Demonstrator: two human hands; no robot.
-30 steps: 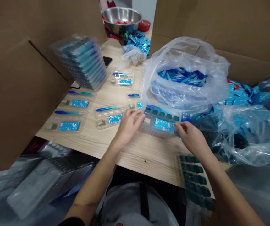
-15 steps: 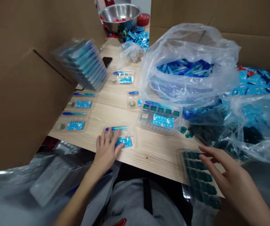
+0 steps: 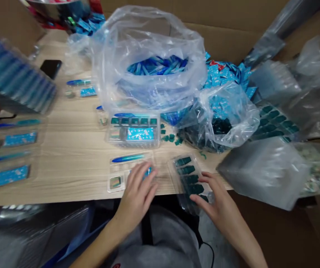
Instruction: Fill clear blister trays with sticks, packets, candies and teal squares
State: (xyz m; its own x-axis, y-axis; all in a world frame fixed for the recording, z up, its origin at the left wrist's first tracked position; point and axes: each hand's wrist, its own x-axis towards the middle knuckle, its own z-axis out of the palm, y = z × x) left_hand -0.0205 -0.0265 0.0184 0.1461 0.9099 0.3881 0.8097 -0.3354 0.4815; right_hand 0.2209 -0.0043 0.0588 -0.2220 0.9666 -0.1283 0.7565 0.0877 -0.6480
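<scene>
My left hand (image 3: 138, 193) lies flat, fingers spread, on a clear plastic tray (image 3: 117, 174) at the table's near edge; the tray holds a blue pen (image 3: 127, 159), a small square piece (image 3: 115, 182) and a blue packet partly under my fingers. My right hand (image 3: 215, 201) rests with fingers apart on a clear tray of dark green blocks (image 3: 187, 173) that overhangs the table edge. Just beyond sits a filled tray (image 3: 133, 128) with a row of green blocks and a blue packet.
A big clear bag of blue pens (image 3: 154, 69) stands behind. Bags of blue packets (image 3: 224, 80) and green blocks (image 3: 218, 128) lie right. More trays (image 3: 11, 175) line the left, with a tray stack (image 3: 11, 78), a phone (image 3: 50, 67) and cardboard walls.
My left hand pulled one tray from the middle of the table to the near edge. My right hand left the filled tray and came down onto the green-block tray. The view swung right.
</scene>
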